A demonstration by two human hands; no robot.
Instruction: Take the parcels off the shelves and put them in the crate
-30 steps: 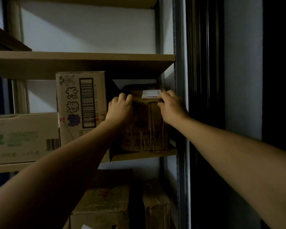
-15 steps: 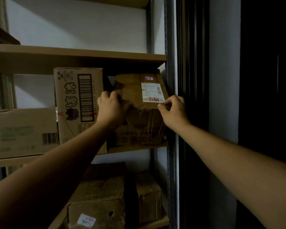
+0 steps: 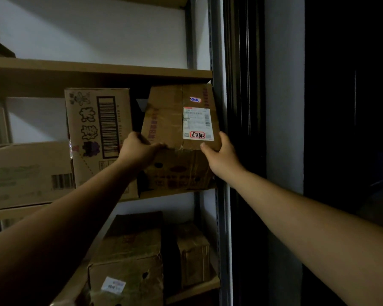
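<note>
Creases run over the worn brown cardboard parcel (image 3: 177, 120), which stands at the right end of the middle wooden shelf board (image 3: 175, 192). It leans forward toward the person, so its top side faces the camera, and its bottom looks to rest on the board. A white paper label (image 3: 198, 123) with a red box of writing is stuck on the top side, and a small blue and white sticker (image 3: 195, 99) sits above it. The left hand (image 3: 137, 151) grips the parcel's left front edge with curled fingers. The right hand (image 3: 221, 155) grips the right front edge, with its thumb pressed just under the label and its fingers round the side. Just beside the parcel on the left stands a tall cardboard box with a black barcode (image 3: 97, 129). Next to that one lies a wide, low cardboard box with green print (image 3: 27, 173). The upper wooden shelf board (image 3: 97, 71) is close over the parcel. On the shelf below are a dented brown box with a small white label (image 3: 128, 261) and a smaller brown box (image 3: 192, 250) to its right. A grey metal post (image 3: 217, 62) stands upright next to the parcel's right side. A white wall (image 3: 86, 29) is behind the shelves, and the far right is very dark.
</note>
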